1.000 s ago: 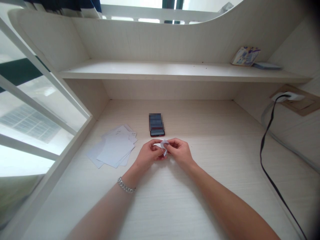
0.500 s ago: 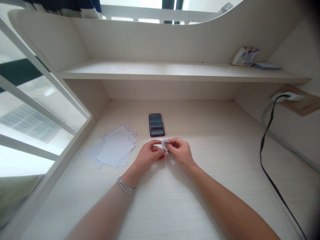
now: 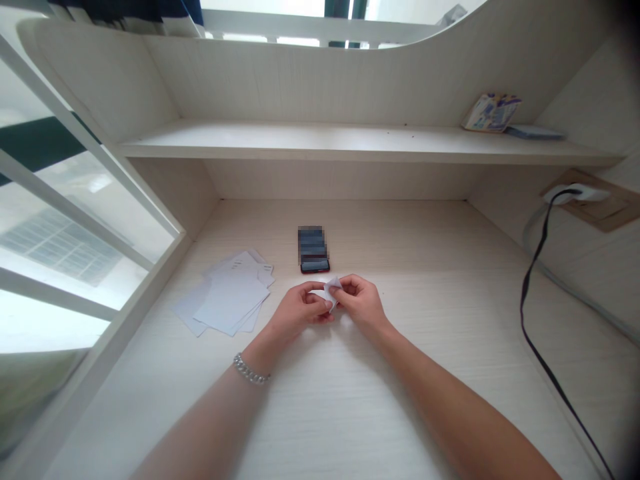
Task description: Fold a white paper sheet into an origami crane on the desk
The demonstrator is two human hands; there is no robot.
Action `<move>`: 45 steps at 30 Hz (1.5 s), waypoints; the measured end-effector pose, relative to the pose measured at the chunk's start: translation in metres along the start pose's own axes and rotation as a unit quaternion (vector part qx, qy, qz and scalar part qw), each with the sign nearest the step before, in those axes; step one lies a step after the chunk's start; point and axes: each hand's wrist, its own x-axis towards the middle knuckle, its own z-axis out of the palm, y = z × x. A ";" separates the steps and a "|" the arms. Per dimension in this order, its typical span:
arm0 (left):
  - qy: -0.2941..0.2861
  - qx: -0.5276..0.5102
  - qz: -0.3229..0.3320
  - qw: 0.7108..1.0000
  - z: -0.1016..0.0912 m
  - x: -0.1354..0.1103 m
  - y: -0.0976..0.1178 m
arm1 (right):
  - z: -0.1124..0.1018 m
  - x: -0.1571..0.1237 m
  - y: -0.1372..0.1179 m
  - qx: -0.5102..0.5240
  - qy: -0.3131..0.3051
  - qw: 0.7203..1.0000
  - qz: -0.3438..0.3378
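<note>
A small folded piece of white paper (image 3: pixel 331 289) is pinched between my two hands, just above the desk. My left hand (image 3: pixel 303 305) grips its left and lower side with thumb and fingers, and a metal bracelet circles that wrist. From the right, my right hand (image 3: pixel 361 299) holds the paper's upper part between thumb and index finger. Fingers cover much of the paper, so its full folded shape is hidden. Right beyond my hands lies a phone (image 3: pixel 315 265), its screen blurred out. Loose white sheets (image 3: pixel 233 293) overlap in a pile left of my left hand.
A shelf (image 3: pixel 320 139) runs across above the back of the desk (image 3: pixel 400 240). On its right end are a colourful packet (image 3: pixel 491 112) and a flat bluish item (image 3: pixel 535 132). A black cable (image 3: pixel 524 293) hangs from the wall socket at right. White rails (image 3: pixel 75 207) border the left.
The paper has tilted slightly between my fingers, and a bit more of it shows. My hands have hardly moved.
</note>
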 end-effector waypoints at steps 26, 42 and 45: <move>-0.013 -0.006 0.009 1.000 -0.001 0.001 -0.005 | -0.002 -0.003 -0.002 -0.059 0.044 0.996 -0.051; -0.031 0.003 0.001 1.000 -0.004 0.002 -0.005 | -0.002 -0.002 0.001 -0.076 0.047 0.994 -0.065; -0.026 -0.011 -0.003 1.000 -0.005 0.002 -0.005 | -0.002 -0.002 0.000 -0.061 0.049 0.995 -0.061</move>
